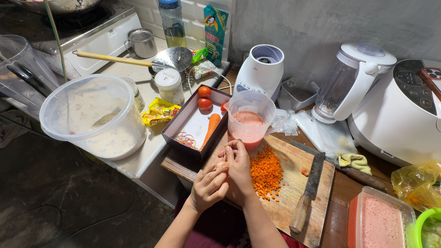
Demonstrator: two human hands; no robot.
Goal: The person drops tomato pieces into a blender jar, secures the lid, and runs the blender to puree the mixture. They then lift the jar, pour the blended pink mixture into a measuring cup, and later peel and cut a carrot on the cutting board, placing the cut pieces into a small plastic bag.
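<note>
A wooden cutting board [294, 183] is laid on the bench [342, 216], its long axis running from the near right up toward the far left. At the board's far edge a clear jug [250, 120] half filled with pink-red blended liquid is set, and a brown box [195, 124] with a whole carrot [211, 128] and small tomatoes [204, 97] is placed just to its left. A large knife [310, 183] is left lying along the right part of the board, well apart from both hands. A heap of diced carrot [265, 172] is spread in the middle of the board, just right of the right hand [239, 167], which is the nearer one to it. The left hand [209, 186] is pressed against the right at the board's left edge. Both hands are curled around something small and pale orange [222, 164], probably a piece of carrot, though it is mostly hidden by the fingers.
</note>
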